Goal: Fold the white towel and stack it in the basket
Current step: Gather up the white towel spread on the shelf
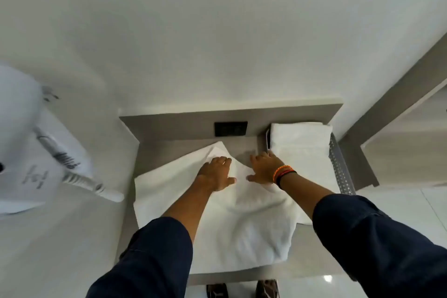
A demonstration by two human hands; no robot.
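A white towel [232, 220] lies spread over a small grey table [244, 146], partly folded, with one corner peaked near the back. My left hand [216, 173] rests flat on the towel's upper middle, fingers spread. My right hand [264, 168], with orange and black bands at the wrist, lies flat on the towel's right back edge. A perforated grey basket [338, 167] stands at the table's right side. Folded white towels [300, 138] sit stacked inside it.
A black socket panel [231, 128] is set in the table's raised back ledge. A white bed with a printed bag [48, 167] and striped handle lies to the left. A grey shelf unit [396, 104] stands at the right. Shoes [242, 289] show below the table's front edge.
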